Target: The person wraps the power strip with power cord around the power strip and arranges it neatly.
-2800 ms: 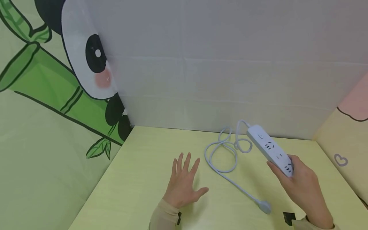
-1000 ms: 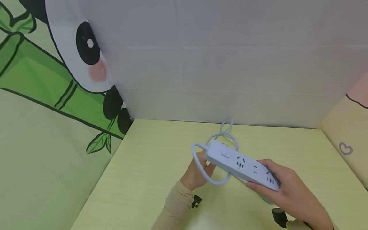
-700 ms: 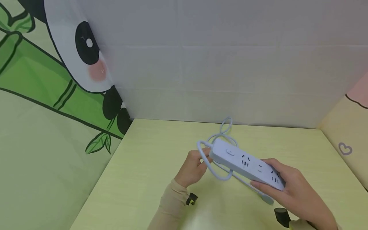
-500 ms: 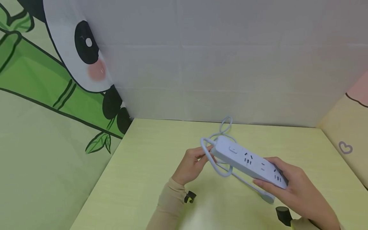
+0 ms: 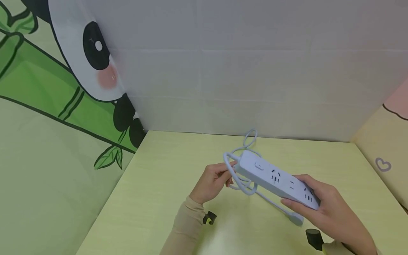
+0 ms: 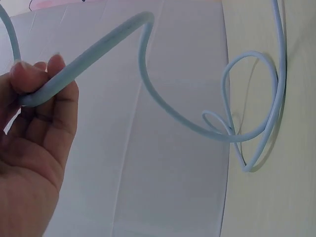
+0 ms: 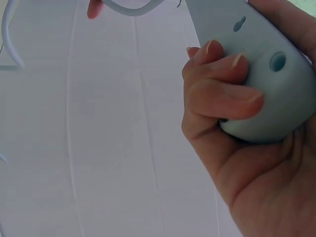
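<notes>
My right hand (image 5: 334, 210) grips a white power strip (image 5: 272, 176) by its far-right end, sockets facing up toward the head camera. In the right wrist view its fingers curl onto the strip's underside (image 7: 284, 98), which has mounting holes. At the strip's left end, my left hand (image 5: 208, 182) pinches the white cable; the left wrist view has that cable (image 6: 98, 49) between thumb and fingers, rising in a bend from the hand. Part of the left fingertips is hidden behind cable and strip in the head view.
Loops of the cable (image 5: 250, 139) lie on the pale yellow table (image 5: 172, 156) behind the strip. Its plug (image 5: 296, 219) rests on the table below the strip. A grey-white wall (image 5: 255, 78) stands at the back, with a panda-and-bamboo panel (image 5: 41, 78) on the left.
The right hand has carried the strip leftward to the middle. My left hand, earlier spread above the table, has come to the cable and pinches it. Very little moves in the last half second.
</notes>
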### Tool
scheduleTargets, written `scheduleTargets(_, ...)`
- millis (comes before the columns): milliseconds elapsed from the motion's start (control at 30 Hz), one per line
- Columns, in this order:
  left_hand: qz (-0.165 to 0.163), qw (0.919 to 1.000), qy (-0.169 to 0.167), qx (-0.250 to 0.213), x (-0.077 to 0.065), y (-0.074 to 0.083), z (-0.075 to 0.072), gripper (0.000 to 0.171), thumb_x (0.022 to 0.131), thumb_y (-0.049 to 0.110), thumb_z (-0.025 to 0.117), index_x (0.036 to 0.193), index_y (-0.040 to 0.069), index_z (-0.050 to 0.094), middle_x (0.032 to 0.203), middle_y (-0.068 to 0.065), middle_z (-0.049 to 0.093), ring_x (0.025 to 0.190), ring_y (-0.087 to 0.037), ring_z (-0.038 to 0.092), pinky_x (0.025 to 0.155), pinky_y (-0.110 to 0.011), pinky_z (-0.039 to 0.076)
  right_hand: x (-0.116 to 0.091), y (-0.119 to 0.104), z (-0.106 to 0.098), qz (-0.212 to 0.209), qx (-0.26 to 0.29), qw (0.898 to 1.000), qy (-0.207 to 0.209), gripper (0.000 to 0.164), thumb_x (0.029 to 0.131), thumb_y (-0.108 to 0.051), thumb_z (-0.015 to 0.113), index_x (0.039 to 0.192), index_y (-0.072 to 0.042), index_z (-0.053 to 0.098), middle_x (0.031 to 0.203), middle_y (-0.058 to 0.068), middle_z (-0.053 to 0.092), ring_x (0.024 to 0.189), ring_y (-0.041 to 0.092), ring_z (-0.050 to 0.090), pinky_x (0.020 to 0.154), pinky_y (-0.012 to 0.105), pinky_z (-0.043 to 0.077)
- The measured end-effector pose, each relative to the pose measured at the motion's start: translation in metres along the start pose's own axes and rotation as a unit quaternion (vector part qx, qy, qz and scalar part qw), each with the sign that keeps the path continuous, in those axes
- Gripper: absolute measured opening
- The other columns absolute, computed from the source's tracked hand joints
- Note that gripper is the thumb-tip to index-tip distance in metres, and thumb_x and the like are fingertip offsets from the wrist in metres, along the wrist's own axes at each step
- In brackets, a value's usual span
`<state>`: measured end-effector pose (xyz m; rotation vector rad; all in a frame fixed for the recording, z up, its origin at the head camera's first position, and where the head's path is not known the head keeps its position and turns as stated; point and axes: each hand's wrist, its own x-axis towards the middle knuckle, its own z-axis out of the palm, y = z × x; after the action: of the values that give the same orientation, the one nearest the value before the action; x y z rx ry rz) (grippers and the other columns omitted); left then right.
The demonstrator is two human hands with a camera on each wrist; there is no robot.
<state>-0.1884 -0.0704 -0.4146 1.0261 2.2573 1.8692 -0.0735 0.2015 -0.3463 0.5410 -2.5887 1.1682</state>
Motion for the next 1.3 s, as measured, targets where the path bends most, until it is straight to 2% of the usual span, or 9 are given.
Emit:
scheduleTargets(100,-0.004,1.0,0.006,0.0,0.0,0.007,-0.001,0.024,0.097,0.005,0.05,0.115,0.003,0.066,0.071,-0.015,0.053,0.059,-0.02,0.05,0.054,-0.023,0.045,0.0,0.001,0.0,-0.003,0.003,1.0,-0.005,0.043,0.078,-0.014,0.078,0.114,-0.026,0.059,0.093,-0.011,0.065,0.072,0.007,0.058,0.058,0.02,0.046)
scheduleTargets(267,-0.022,0.9996,0.007,-0.017,-0.002,0.024,-0.005,0.019,0.097,0.005,0.049,0.104,0.0,0.067,0.069,-0.019,0.048,0.053,-0.009,0.041,0.049,-0.018,0.035,0.0,0.004,0.001,-0.008,0.005,1.0,-0.015,0.043,0.077,-0.015,0.078,0.115,-0.026,0.059,0.091,-0.01,0.064,0.07,0.006,0.057,0.057,0.02,0.044)
scheduleTargets(367,-0.045,0.9987,0.009,-0.02,-0.003,0.029,-0.006,0.021,0.097,0.008,0.051,0.108,0.0,0.067,0.069,-0.019,0.048,0.051,-0.005,0.039,0.048,-0.018,0.033,0.0,0.006,0.001,-0.015,0.008,1.0,-0.02,0.043,0.077,-0.015,0.079,0.115,-0.025,0.06,0.091,-0.009,0.064,0.07,0.006,0.057,0.056,0.02,0.044)
scheduleTargets(500,-0.059,0.9982,0.014,-0.005,-0.003,0.031,-0.006,0.023,0.096,0.008,0.052,0.115,0.001,0.065,0.067,-0.009,0.048,0.05,-0.005,0.038,0.049,-0.018,0.033,0.002,0.01,0.0,-0.027,0.013,0.999,-0.036,0.042,0.077,-0.015,0.078,0.114,-0.025,0.06,0.092,-0.01,0.065,0.069,0.005,0.057,0.056,0.02,0.044)
scheduleTargets(667,-0.036,0.9979,0.04,0.036,-0.001,0.019,-0.004,0.022,0.095,0.004,0.053,0.113,0.001,0.066,0.079,-0.009,0.062,0.059,-0.008,0.05,0.054,-0.019,0.043,0.006,0.014,-0.002,-0.059,0.022,0.996,-0.064,0.041,0.079,-0.013,0.077,0.113,-0.026,0.059,0.091,-0.012,0.065,0.068,0.003,0.058,0.055,0.019,0.046)
scheduleTargets(767,-0.028,0.9971,0.054,0.045,0.001,0.007,-0.003,0.02,0.096,0.011,0.055,0.11,0.005,0.067,0.09,-0.009,0.068,0.073,-0.011,0.059,0.065,-0.027,0.053,0.006,0.016,-0.002,-0.07,0.03,0.994,-0.077,0.04,0.079,-0.012,0.076,0.112,-0.026,0.06,0.089,-0.01,0.065,0.068,0.003,0.058,0.055,0.019,0.046)
scheduleTargets(867,-0.024,0.997,0.057,0.047,0.002,-0.001,-0.004,0.023,0.096,0.022,0.055,0.111,0.011,0.068,0.091,-0.006,0.068,0.074,-0.011,0.061,0.067,-0.031,0.055,0.006,0.018,-0.003,-0.066,0.037,0.993,-0.087,0.037,0.08,-0.013,0.075,0.112,-0.026,0.06,0.086,-0.006,0.065,0.066,0.003,0.057,0.052,0.019,0.045)
scheduleTargets(1100,0.005,0.9963,0.049,0.07,0.002,-0.002,-0.006,0.027,0.096,0.03,0.054,0.109,0.011,0.068,0.092,-0.001,0.069,0.076,-0.012,0.06,0.067,-0.023,0.052,0.007,0.024,-0.002,-0.079,0.038,0.992,-0.086,0.039,0.076,-0.015,0.079,0.11,-0.024,0.061,0.086,-0.009,0.065,0.067,0.003,0.057,0.054,0.019,0.045)
scheduleTargets(1300,0.011,0.9935,0.051,0.101,0.001,0.006,-0.008,0.021,0.097,0.027,0.053,0.106,0.014,0.068,0.069,0.0,0.056,0.059,-0.01,0.049,0.052,-0.019,0.04,0.007,0.028,-0.002,-0.073,0.039,0.992,-0.09,0.038,0.074,-0.016,0.081,0.106,-0.024,0.062,0.082,-0.013,0.064,0.064,0.003,0.057,0.053,0.02,0.045)
